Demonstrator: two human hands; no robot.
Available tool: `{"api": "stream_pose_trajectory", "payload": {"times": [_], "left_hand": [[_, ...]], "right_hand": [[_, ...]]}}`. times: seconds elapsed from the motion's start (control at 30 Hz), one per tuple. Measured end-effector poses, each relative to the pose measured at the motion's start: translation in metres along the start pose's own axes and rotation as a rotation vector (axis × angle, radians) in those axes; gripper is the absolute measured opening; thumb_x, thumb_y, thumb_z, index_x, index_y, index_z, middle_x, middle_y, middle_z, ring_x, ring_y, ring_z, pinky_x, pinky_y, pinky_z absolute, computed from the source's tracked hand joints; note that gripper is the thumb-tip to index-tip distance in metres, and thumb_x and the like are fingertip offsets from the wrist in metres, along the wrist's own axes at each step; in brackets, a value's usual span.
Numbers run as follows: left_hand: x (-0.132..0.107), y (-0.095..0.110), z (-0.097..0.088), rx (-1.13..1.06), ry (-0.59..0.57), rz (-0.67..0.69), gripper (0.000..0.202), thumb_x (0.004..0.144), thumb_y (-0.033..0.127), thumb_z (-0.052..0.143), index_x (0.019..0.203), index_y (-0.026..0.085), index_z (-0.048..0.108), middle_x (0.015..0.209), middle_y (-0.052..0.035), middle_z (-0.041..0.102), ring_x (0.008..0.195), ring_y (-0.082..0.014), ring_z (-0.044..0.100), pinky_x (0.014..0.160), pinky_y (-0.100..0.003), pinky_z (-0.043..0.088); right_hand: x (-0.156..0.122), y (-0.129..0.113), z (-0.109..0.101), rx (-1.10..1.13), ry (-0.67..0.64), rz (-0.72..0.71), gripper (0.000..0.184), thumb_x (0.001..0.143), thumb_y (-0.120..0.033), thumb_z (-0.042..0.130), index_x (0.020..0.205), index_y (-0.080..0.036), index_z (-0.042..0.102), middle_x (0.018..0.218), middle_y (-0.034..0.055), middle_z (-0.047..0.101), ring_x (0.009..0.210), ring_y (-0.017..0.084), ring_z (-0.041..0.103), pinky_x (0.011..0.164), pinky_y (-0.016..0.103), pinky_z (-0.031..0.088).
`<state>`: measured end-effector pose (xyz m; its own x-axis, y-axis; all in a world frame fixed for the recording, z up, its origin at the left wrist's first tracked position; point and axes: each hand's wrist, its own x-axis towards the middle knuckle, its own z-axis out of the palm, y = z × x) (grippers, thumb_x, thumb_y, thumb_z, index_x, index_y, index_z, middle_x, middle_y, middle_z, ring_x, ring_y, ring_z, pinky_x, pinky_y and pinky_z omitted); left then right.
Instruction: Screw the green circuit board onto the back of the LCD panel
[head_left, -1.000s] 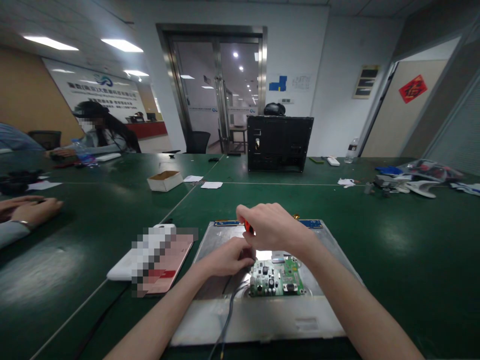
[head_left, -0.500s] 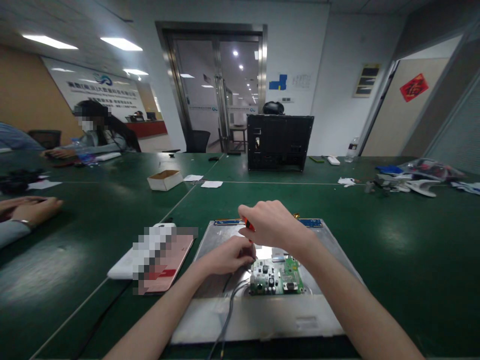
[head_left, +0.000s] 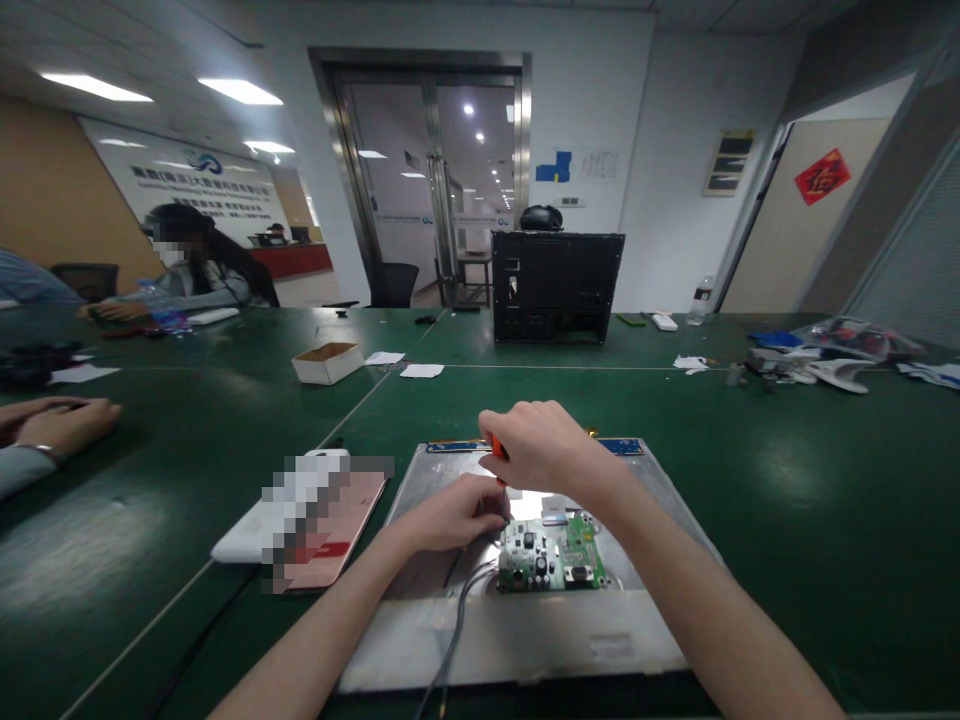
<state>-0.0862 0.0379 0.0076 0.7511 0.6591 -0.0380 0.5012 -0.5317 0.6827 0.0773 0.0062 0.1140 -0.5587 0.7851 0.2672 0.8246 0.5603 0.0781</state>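
A silver metal panel point(head_left: 637, 480) lies flat on the green table in front of me, with a small green circuit board point(head_left: 553, 562) mounted near its front. My right hand point(head_left: 547, 447) is closed round an orange-handled screwdriver point(head_left: 496, 452) held upright over the board's upper left corner. My left hand point(head_left: 457, 512) rests on the panel just left of the board, its fingers pinched at the tool's tip. Grey cables point(head_left: 450, 640) run from the board toward me.
A phone and a white object point(head_left: 315, 515) lie left of the panel. A small open cardboard box point(head_left: 330, 361) and papers sit further back, and a black monitor housing point(head_left: 556, 286) stands at the far edge. Another person's hands point(head_left: 45, 425) rest at left; someone sits at far left. Clutter lies at right point(head_left: 817, 365).
Both hands have stayed at the same spot over the board; my right hand has shifted only slightly on the screwdriver.
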Motion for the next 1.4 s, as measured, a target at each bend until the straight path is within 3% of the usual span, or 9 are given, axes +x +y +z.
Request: {"api": "stream_pose_trajectory", "payload": {"times": [0.67, 0.97, 1.17, 1.4], "left_hand": [[-0.0004, 0.0036, -0.0022, 0.051, 0.0, 0.012, 0.011, 0.073, 0.01, 0.056, 0.081, 0.014, 0.063, 0.074, -0.001, 0.061, 0.067, -0.014, 0.054, 0.06, -0.023, 0.04], [-0.0005, 0.0002, -0.0006, 0.031, 0.015, -0.002, 0.012, 0.074, 0.011, 0.055, 0.083, 0.015, 0.061, 0.071, 0.0003, 0.059, 0.063, -0.0129, 0.053, 0.058, -0.022, 0.041], [0.0005, -0.0038, 0.0002, 0.022, 0.021, 0.042, 0.01, 0.075, 0.011, 0.056, 0.082, 0.014, 0.062, 0.077, -0.0024, 0.063, 0.069, -0.0152, 0.056, 0.064, -0.025, 0.044], [-0.0007, -0.0013, 0.0012, 0.028, 0.01, 0.009, 0.009, 0.077, 0.013, 0.055, 0.083, 0.015, 0.061, 0.073, -0.0004, 0.059, 0.065, -0.013, 0.053, 0.059, -0.022, 0.042]], "right_hand": [[0.0023, 0.0021, 0.0035, -0.029, 0.031, 0.036, 0.026, 0.084, -0.044, 0.055, 0.088, -0.02, 0.063, 0.072, 0.0049, 0.066, 0.064, 0.016, 0.058, 0.05, 0.027, 0.021], [-0.0001, -0.0011, 0.0004, -0.015, 0.0, 0.014, 0.021, 0.084, -0.037, 0.052, 0.091, -0.02, 0.061, 0.074, 0.0053, 0.066, 0.065, 0.017, 0.058, 0.05, 0.027, 0.022], [-0.0038, 0.0008, -0.0021, 0.058, -0.027, -0.034, 0.022, 0.076, -0.027, 0.054, 0.097, -0.02, 0.056, 0.078, 0.003, 0.067, 0.062, 0.015, 0.055, 0.048, 0.027, 0.019], [-0.0027, 0.0022, -0.0014, 0.043, -0.012, -0.036, 0.019, 0.08, -0.035, 0.054, 0.093, -0.021, 0.058, 0.076, 0.0032, 0.066, 0.061, 0.014, 0.054, 0.048, 0.027, 0.017]]}}
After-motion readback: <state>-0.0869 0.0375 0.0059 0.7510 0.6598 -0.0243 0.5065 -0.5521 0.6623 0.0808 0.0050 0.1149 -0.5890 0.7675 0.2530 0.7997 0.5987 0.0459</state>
